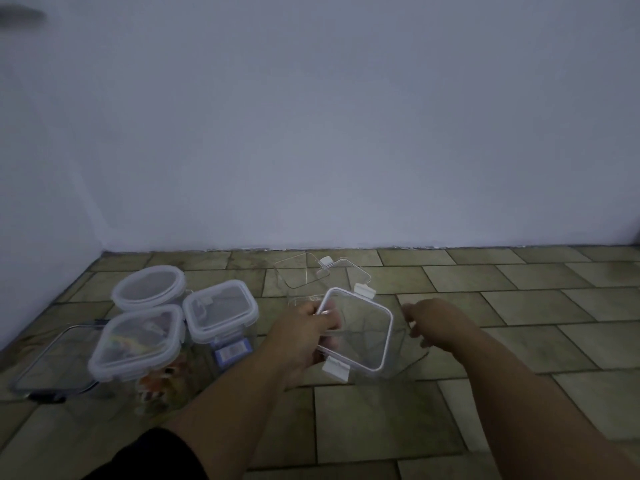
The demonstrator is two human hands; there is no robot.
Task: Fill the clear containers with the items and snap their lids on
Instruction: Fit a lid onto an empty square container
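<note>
My left hand (304, 332) grips the left edge of a square clear lid (360, 330) with a white rim and flap clips, held tilted over a clear container (412, 358) on the tiled floor. My right hand (433, 323) rests at that container's right side, fingers curled against its wall; whether it truly grips is unclear. Behind stands another open clear container (298, 275) with a loose lid (349, 271) leaning beside it. To the left stand three lidded containers: a round one (149, 285), a square one (221, 308), and a square one holding colourful items (138, 344).
A flat clear lid with a dark rim (52, 365) lies at far left on the floor. A pale wall (346, 133) rises just behind the containers. Tiled floor (519, 306) stretches to the right.
</note>
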